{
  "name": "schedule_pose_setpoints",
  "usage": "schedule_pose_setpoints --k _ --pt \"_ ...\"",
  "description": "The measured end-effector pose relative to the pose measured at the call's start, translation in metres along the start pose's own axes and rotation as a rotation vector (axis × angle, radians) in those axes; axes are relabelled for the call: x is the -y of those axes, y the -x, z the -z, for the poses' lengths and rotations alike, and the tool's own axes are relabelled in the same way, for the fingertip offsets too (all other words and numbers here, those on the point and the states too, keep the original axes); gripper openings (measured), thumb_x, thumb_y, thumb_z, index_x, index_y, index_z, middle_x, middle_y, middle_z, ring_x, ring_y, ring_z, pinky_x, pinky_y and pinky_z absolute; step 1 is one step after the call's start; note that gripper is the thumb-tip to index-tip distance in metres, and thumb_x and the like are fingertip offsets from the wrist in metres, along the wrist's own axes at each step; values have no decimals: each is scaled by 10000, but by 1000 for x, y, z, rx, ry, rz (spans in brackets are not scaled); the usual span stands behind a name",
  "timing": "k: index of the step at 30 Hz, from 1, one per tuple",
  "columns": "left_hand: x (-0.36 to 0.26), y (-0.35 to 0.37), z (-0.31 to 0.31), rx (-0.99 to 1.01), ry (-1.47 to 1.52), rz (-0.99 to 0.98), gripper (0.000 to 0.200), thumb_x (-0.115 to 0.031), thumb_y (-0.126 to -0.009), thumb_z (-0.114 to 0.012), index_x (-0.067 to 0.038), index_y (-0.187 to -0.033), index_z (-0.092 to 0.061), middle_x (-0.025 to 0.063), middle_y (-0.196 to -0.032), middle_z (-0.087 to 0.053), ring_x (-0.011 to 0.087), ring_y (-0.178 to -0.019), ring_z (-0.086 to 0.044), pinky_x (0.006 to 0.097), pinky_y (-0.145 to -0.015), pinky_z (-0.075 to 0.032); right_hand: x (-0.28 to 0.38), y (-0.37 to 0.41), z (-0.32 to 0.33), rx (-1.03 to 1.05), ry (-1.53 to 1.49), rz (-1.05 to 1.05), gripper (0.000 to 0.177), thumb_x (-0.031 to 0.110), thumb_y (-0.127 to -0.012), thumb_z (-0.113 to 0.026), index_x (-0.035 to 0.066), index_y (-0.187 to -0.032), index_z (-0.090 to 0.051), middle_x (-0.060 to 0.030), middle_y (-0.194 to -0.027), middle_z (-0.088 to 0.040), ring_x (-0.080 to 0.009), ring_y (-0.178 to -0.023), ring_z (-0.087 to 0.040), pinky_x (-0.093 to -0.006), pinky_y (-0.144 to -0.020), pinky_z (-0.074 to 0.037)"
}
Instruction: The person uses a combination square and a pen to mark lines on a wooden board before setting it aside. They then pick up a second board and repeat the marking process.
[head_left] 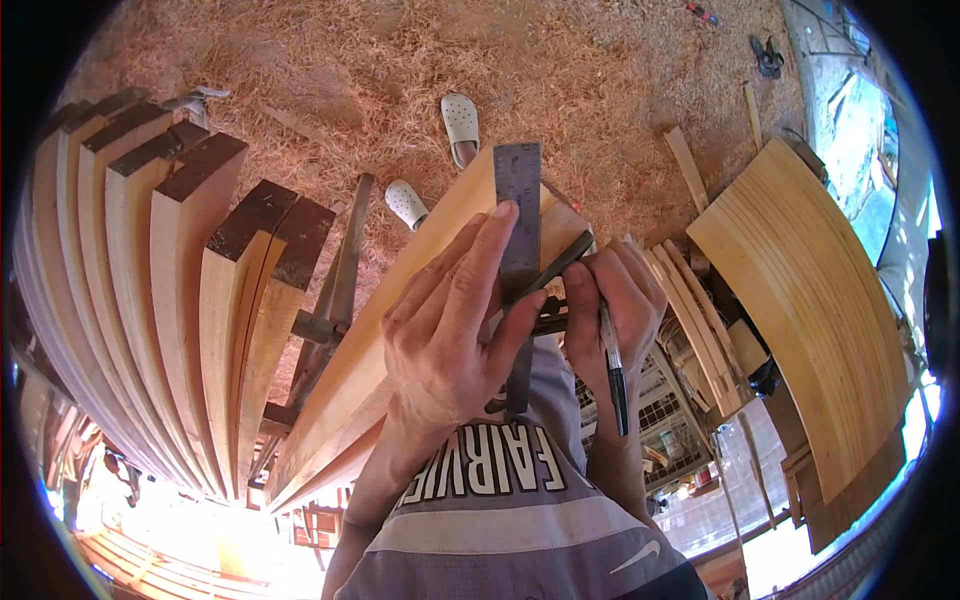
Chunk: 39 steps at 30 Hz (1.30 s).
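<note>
A metal ruler blade (pixel 518 180) with a dark angled head (pixel 556 262), which looks like a combination square, lies across the far end of a long wooden plank (pixel 400 270). My left hand (pixel 440 320) is closed around it, index finger stretched along the blade and thumb against the head. My right hand (pixel 615 300) has thumb and fingers at the head's outer end. A pen (pixel 613 370) is tucked in that same hand, pointing down towards me. Its palm side is hidden.
Thick boards with dark-painted ends (pixel 203 165) stand in a row at left. Wide grooved panels (pixel 800 300) and narrow offcuts (pixel 700 320) lie at right. Wood shavings (pixel 330 80) cover the floor, where white clogs (pixel 460 118) show beyond the plank.
</note>
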<state>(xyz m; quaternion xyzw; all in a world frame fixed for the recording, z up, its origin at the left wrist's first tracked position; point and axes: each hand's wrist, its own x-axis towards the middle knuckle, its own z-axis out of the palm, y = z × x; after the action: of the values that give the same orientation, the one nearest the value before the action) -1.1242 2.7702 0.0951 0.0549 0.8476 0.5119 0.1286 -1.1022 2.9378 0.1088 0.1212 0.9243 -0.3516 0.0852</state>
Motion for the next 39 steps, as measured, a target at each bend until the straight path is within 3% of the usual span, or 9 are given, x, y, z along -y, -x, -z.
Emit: schedule_pose_setpoints --k 12,14,18,21,24,28,29,34,39 --pt "2 -2 4 45 -5 -13 735 4 -816 -861 33 -1487 -564 266 -1201 -753 337 -1080 -777 367 -862 -613 1 0 -3 -43 -19 -14 211 36 -871 -770 16 -762 -590 -122 -681 -508 -319 -597 -499 -431 -564 -382" --pt "2 0 1 28 28 29 676 -127 -844 -844 3 -1462 -602 233 -1263 -731 375 -1068 -750 417 -899 -599 0 0 -4 -39 -18 -13 209 35 -868 -770 16 -763 -591 -122 -682 -511 -317 -600 -501 -432 -565 -384" --pt "5 -1 0 14 23 0 689 -117 -835 -849 5 -1465 -599 226 -1268 -732 361 -1054 -755 412 -880 -602 -3 0 -4 -37 5 20 209 19 -857 -772 18 -760 -587 -121 -682 -508 -310 -600 -499 -435 -555 -379" --pt "3 -2 0 25 18 -30 738 22 -819 -847 50 -1493 -548 262 -1235 -747 324 -1143 -756 369 -896 -609 2 1 3 7 16 -37 170 81 -885 -763 21 -809 -625 -117 -706 -551 -318 -636 -533 -432 -611 -423" --pt "6 1 -3 -23 39 -42 708 -94 -820 -854 13 -1469 -592 226 -1270 -733 328 -957 -763 393 -826 -600 -7 -2 8 -127 20 135 160 159 -952 -716 6 -973 -675 -141 -835 -643 -327 -745 -591 -440 -710 -465" --pt "2 2 -1 7 35 19 712 -86 -822 -855 20 -1474 -588 171 -1084 -766 270 -795 -729 375 -744 -578 11 4 13 -317 -234 -62 274 203 -1003 -654 -24 -1157 -661 -182 -1011 -686 -347 -896 -630 -472 -818 -488" --pt "1 3 -1 5 50 48 713 -83 -825 -853 21 -1478 -585 145 -1007 -768 251 -749 -712 369 -719 -568 8 5 13 -284 -190 10 303 206 -1010 -647 -36 -1193 -646 -190 -1049 -680 -353 -933 -633 -478 -826 -494" --pt "2 1 -2 14 1 31 720 -82 -830 -849 18 -1490 -577 98 -866 -740 227 -702 -684 359 -676 -550 6 4 5 -241 -18 14 232 81 -988 -664 -19 -1198 -670 -207 -1079 -671 -377 -987 -653 -461 -829 -515" --pt "8 1 -5 -33 5 -64 731 -88 -824 -853 15 -1493 -577 105 -888 -748 227 -709 -690 357 -672 -550 9 9 -3 -119 -41 -82 95 -36 -904 -725 -5 -991 -708 -142 -834 -627 -301 -686 -625 -401 -615 -472"
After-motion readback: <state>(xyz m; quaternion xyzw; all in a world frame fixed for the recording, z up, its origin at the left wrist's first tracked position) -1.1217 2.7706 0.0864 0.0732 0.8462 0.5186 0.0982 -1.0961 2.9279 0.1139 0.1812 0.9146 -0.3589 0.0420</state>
